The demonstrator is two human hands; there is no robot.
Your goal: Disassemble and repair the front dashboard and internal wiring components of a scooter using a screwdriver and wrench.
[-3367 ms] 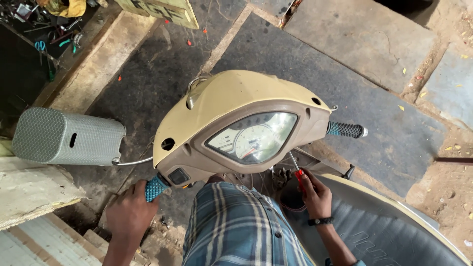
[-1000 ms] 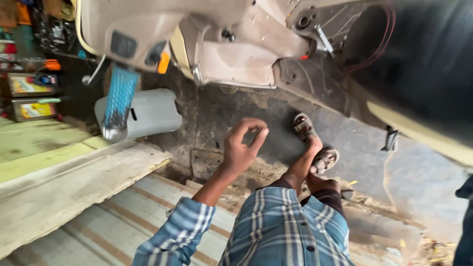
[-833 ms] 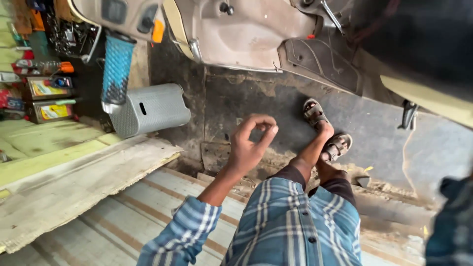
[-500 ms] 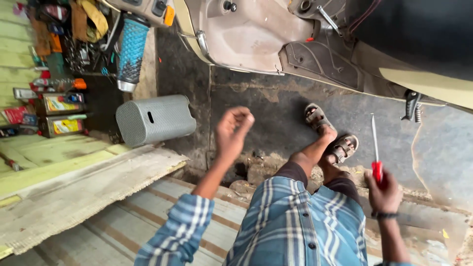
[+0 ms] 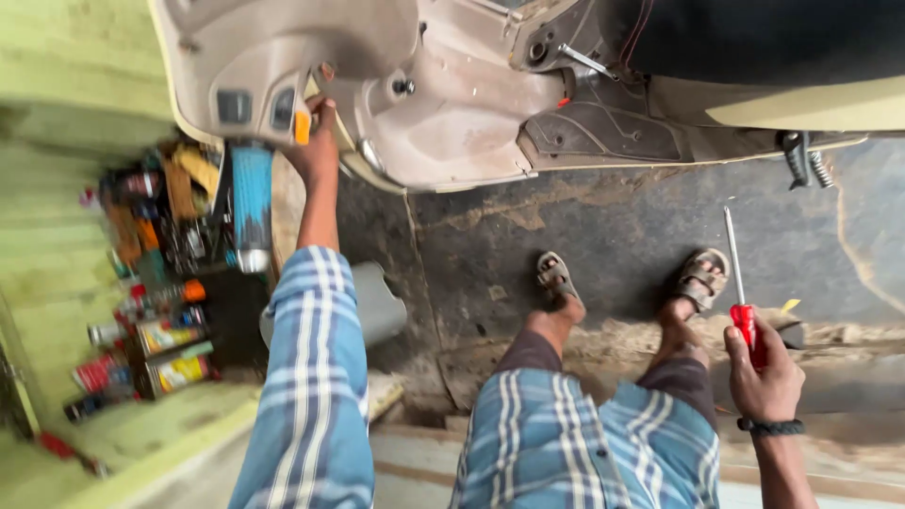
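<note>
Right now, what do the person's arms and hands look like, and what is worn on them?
The left hand is bare; its arm wears a long blue-and-white plaid sleeve. The right hand is bare too, with a black band round the wrist and no sleeve on the forearm.

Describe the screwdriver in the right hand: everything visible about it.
The screwdriver has a red handle, plastic by the look of it, and a long, thin, bare metal shaft. It stands nearly upright, leaning slightly left, tip up. The right hand closes round the lower handle, hiding its end; only the upper part of the red shows above the fingers. The tip is too small to tell its type. The shaft touches nothing and shows against the dark floor, just right of the sandalled right foot.
</note>
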